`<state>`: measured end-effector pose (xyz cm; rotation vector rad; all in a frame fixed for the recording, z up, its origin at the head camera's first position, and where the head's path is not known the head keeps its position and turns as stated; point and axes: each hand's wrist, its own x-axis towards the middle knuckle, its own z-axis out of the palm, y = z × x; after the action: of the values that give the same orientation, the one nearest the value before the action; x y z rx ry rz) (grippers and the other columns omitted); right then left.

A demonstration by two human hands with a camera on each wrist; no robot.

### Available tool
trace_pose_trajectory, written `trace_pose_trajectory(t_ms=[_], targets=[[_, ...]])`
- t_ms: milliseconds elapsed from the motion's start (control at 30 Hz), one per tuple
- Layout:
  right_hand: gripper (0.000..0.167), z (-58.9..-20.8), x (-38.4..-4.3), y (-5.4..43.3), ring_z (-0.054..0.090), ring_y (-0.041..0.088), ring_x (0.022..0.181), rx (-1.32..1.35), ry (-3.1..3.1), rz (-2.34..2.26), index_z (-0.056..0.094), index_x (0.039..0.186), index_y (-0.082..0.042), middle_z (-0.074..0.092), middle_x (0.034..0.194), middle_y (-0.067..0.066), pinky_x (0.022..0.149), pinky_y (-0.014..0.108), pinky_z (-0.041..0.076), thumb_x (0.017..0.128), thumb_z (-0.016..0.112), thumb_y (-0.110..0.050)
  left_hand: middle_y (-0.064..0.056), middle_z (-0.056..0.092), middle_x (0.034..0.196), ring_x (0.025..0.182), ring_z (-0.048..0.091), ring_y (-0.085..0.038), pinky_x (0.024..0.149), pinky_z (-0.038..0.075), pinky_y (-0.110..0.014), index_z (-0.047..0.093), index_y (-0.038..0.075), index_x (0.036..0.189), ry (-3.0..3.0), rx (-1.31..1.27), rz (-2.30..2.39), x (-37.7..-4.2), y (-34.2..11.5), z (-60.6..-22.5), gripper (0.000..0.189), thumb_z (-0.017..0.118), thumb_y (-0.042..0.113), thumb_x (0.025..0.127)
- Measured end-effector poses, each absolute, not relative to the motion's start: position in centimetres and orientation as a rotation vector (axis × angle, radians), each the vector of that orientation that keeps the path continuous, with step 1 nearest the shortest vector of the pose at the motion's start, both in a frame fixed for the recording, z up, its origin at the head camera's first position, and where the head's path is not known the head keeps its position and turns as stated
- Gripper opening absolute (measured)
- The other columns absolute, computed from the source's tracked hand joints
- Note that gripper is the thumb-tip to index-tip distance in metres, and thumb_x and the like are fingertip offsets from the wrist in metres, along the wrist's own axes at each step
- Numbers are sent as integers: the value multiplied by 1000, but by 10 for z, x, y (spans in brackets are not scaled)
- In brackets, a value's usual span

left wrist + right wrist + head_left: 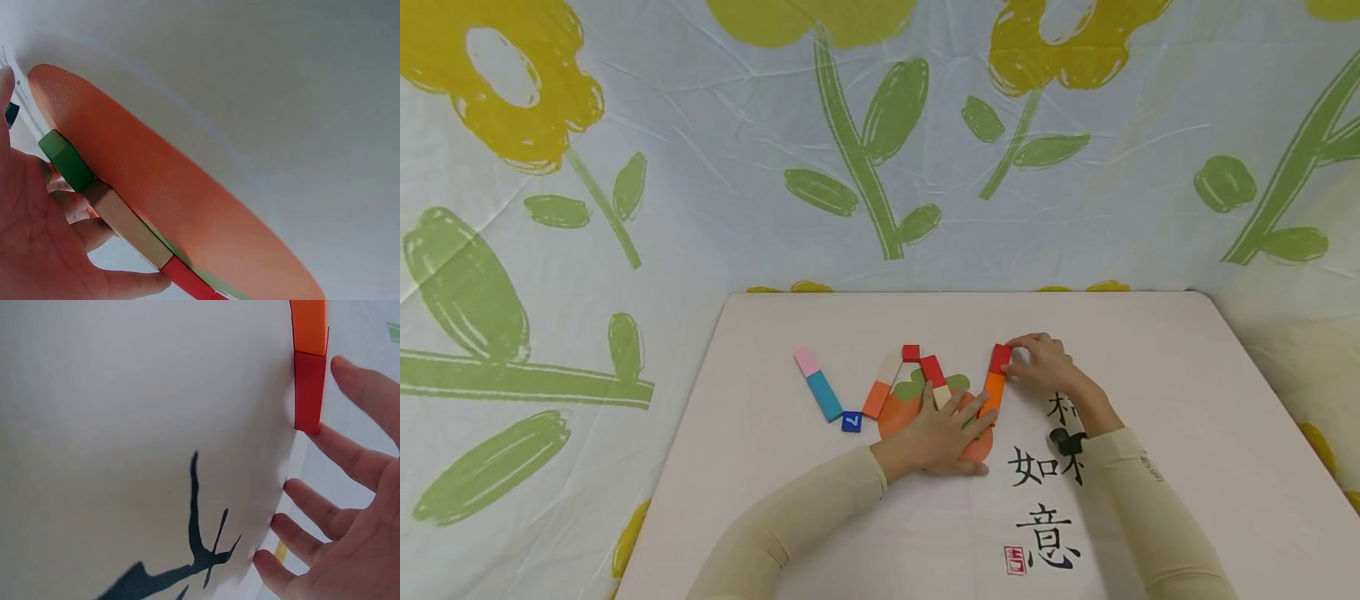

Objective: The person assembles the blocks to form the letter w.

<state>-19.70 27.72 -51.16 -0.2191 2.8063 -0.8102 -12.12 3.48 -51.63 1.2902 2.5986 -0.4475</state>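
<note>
Over an orange round printed shape [895,412] lies my left hand [936,437], fingers spread. In the left wrist view its fingers rest along a joined line of a green block [65,159], a plain wood block [131,222] and a red block [187,278]. My right hand [1045,364] reaches the far end of the right-hand line. There, its index fingertip touches the end of a red block [309,394], the thumb is close beside it, and the other fingers are extended. An orange block [994,390] adjoins that red block.
Leftward, a pink block [807,361] and a teal block [825,396] slant down to a blue cube [852,421] marked 7. An orange block [876,400], a cream block [891,368] and a red cube [911,353] continue the zigzag. Black characters [1048,537] mark the pale table [1120,333].
</note>
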Motion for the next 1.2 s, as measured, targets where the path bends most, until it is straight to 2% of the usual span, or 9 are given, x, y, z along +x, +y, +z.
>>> trace_pose_trajectory(t_ms=[500, 1000, 1133, 1200], targets=[[49, -515, -196, 276, 33, 55, 123, -191, 2825, -811, 59, 132, -1, 39, 142, 34, 93, 76, 30, 93, 71, -29, 3, 4, 168, 151, 16, -27, 107, 23, -71, 7, 32, 162, 2610, 1298, -438, -120, 34, -516, 89, 28, 81, 91], [55, -516, -195, 277, 32, 56, 124, -201, 2834, -810, 56, 136, 0, 38, 142, 36, 93, 76, 29, 93, 72, -30, -1, 9, 168, 152, 6, -32, 110, 20, -68, 13, 31, 162, 2624, 1343, -313, -125, 37, -518, 85, 22, 79, 93], [55, -513, -190, 277, 33, 56, 124, -217, 2846, -871, 54, 138, 2, 39, 142, 35, 94, 76, 30, 95, 69, -30, -4, 16, 166, 151, 12, -32, 111, 22, -66, 21, 29, 161, 2676, 1343, -212, -125, 32, -513, 82, 24, 76, 95], [54, -511, -186, 278, 33, 55, 126, -235, 2855, -945, 53, 138, 4, 41, 141, 35, 97, 74, 30, 96, 67, -27, -5, 23, 164, 149, 17, -31, 112, 24, -64, 28, 26, 160, 2710, 1329, -110, -125, 25, -508, 78, 29, 73, 97]])
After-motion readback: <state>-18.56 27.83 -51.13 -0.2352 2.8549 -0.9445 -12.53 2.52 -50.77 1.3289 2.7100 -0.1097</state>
